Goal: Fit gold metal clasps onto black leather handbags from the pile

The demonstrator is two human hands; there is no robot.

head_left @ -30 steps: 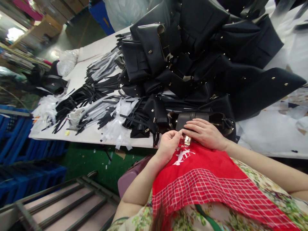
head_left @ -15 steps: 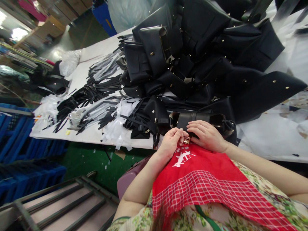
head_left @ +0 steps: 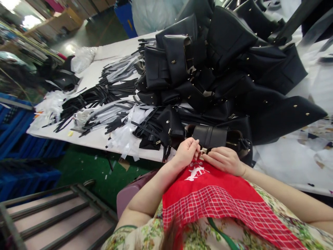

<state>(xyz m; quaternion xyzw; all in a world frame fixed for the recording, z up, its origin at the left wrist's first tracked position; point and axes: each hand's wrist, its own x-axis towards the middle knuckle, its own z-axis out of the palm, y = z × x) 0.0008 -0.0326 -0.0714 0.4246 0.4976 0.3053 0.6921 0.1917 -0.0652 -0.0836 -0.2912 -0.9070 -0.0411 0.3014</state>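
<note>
In the head view, a small gold metal clasp (head_left: 202, 153) is between my two hands, in front of my red apron. My left hand (head_left: 187, 152) is closed, its thumb and fingers pinched at the clasp's left side. From the right, my right hand (head_left: 225, 161) reaches in with fingers held together and bent, their tips against the clasp; its thumb is hidden. Just beyond my hands a black leather bag (head_left: 209, 135) lies on its side at the table's near edge. Whether the clasp is joined to this bag cannot be seen.
A big heap of black bags (head_left: 231, 38) with gold studs covers the back of the white table (head_left: 91, 139). Bundles of black straps (head_left: 100, 94) and clear plastic strips lie to the left. A metal rack (head_left: 59, 211) stands at lower left, near blue pallets (head_left: 33, 142).
My right hand has come down from the bag's flap, and its fingertips are now at the clasp. The clasp shows at a different angle. The whole view has shifted slightly.
</note>
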